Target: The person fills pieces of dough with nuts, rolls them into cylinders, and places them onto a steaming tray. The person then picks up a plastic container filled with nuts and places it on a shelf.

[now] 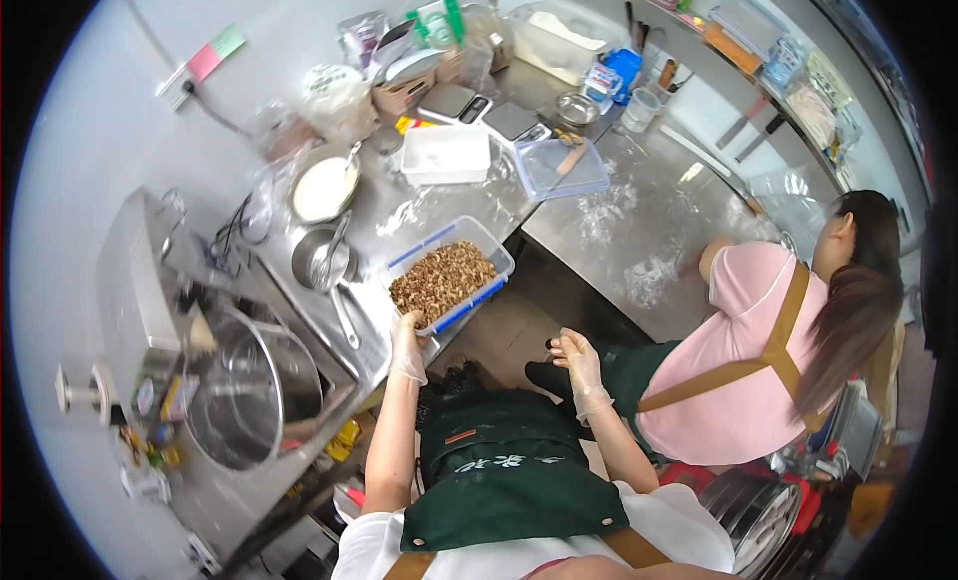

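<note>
A clear plastic container [496, 261] with blue clips is filled with chopped brown nuts [444, 279] and sits tilted at the front edge of the steel counter. My left hand [406, 338], in a thin clear glove, closes on its near left corner; the fingertips are partly hidden there. My right hand [577, 359], gloved too, hovers to the right of the container, over the gap between the counters. Its fingers are curled together, and whatever they may hold is too small to make out.
Left of the container are a steel saucepan [311, 266] with utensils and a bowl of white powder [324, 186]. Behind it stand a white tub [439, 161] and kitchen scales [454, 105]. A large mixing bowl [239, 390] is at left. A co-worker [738, 351] sits close on my right.
</note>
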